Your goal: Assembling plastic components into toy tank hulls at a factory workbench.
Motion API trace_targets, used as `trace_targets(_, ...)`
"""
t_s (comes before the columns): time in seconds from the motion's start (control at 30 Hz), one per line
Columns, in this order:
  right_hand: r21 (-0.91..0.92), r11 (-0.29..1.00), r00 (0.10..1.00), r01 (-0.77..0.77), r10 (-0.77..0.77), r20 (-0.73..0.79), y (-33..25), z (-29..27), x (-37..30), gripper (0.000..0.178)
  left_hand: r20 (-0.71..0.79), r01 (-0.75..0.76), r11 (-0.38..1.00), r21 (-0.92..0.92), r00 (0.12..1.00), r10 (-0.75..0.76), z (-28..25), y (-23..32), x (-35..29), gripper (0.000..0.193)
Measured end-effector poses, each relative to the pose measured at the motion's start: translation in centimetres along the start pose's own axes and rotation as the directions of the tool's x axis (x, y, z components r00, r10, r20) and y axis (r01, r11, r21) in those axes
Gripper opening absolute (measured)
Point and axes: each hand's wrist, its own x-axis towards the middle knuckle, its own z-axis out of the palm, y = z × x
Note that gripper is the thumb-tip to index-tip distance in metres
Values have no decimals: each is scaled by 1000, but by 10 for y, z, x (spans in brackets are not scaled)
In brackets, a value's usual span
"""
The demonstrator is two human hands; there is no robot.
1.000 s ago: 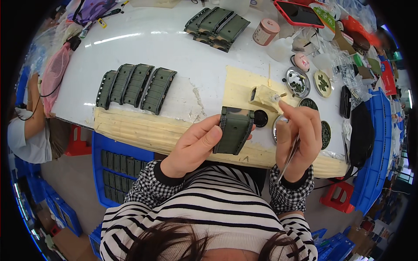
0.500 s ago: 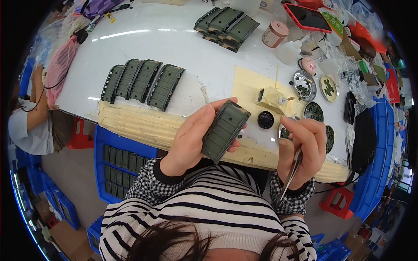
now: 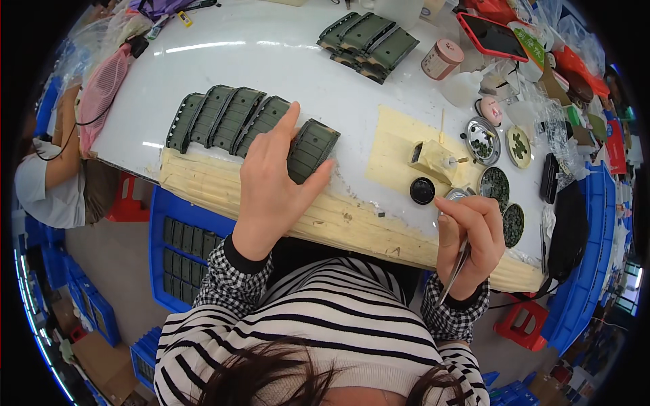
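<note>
My left hand [image 3: 274, 172] lies over the right end of a row of dark green ribbed, curved panels [image 3: 233, 118] on the white table. Its fingers are stretched and the thumb stands apart. Between thumb and index finger is the rightmost green panel [image 3: 313, 145], flat on the table; whether the fingertips touch it is hard to tell. My right hand [image 3: 474, 237] is closed on metal tweezers [image 3: 455, 274], held over the table's front edge. Near its fingertips are a black round pot [image 3: 422, 191] and round dishes of small dark green pieces [image 3: 494, 186].
A tape-wrapped holder [image 3: 433, 161] stands on a yellowish sheet [image 3: 387, 145]. More panels are stacked [image 3: 369, 44] at the back, near a pink tin [image 3: 443, 57] and a red-cased phone [image 3: 492, 35]. A blue crate [image 3: 157, 257] of panels sits below left; another person's arm [image 3: 61, 135] shows left.
My left hand has moved left and set the green panel it held down at the row's right end; its fingers have spread. The right hand still holds the tweezers. The view has shifted slightly.
</note>
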Motion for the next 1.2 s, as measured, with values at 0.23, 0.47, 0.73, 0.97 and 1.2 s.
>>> trace_targets(0.23,-3,1000,1000,-5,5,-2,4,-2,-2,25,-71,47,998,47,997,-44,-1,-7,8,41)
trace_targets(0.47,-47,998,999,-41,40,-29,21,-10,-11,20,-136,66,988,143,990,-46,10,-26,11,34)
trace_targets(0.73,-6,1000,997,3,-4,-80,36,-31,-24,39,-128,-54,964,-260,992,21,-53,-17,44,21)
trace_targets(0.97,16,1000,997,-4,5,-82,28,-25,-30,45,376,42,990,-137,926,13,9,-76,200,34)
trace_targets(1.2,-34,998,997,-59,57,-54,26,-35,-43,39,420,56,993,102,903,-94,79,-88,250,34)
